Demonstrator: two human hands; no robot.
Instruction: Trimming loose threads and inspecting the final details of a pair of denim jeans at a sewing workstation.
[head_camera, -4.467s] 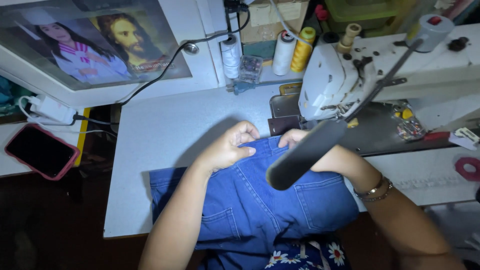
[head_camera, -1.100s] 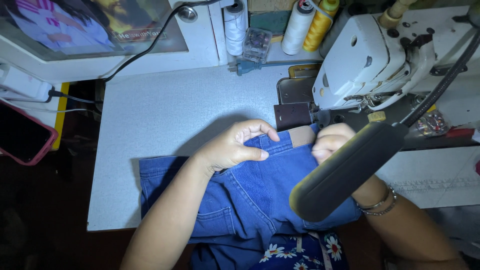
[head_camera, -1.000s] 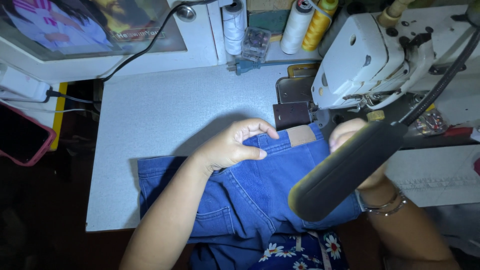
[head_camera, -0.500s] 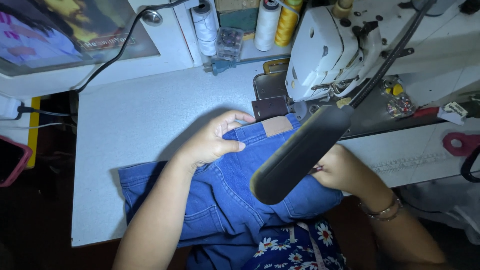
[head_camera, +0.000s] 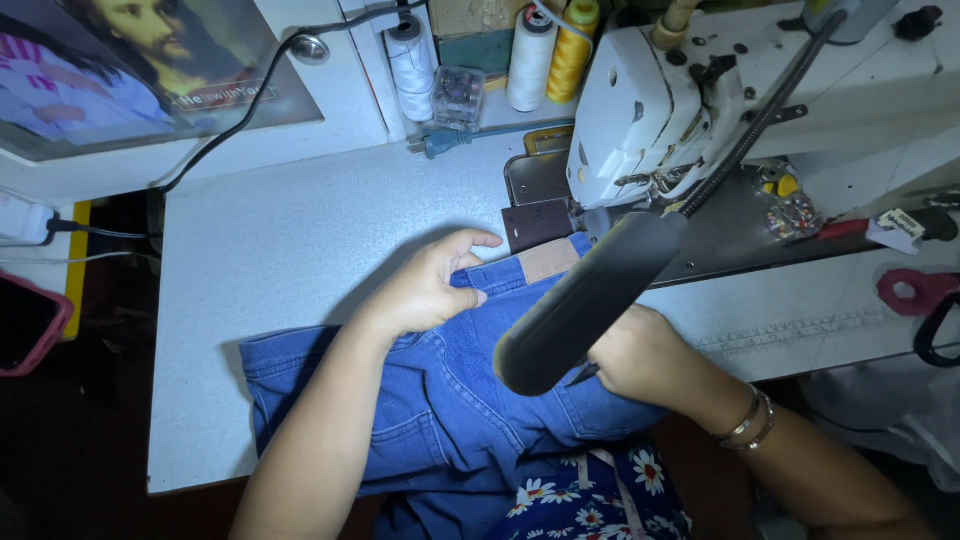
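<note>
Where jeans meet table edge — left hand

Single head view, looking steeply down, close over sewing table; no second view.

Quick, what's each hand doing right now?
Left hand: open, pressing flat on the blue jeans.
Right hand: partly behind the lamp head; grip cannot be told.

A white sewing machine stood at the back right of the pale grey tabletop. Behind it stood a white thread spool, a cream thread cone and a yellow thread cone. A pink-cased phone lay off the left edge, and red-handled scissors lay at the far right.
</note>
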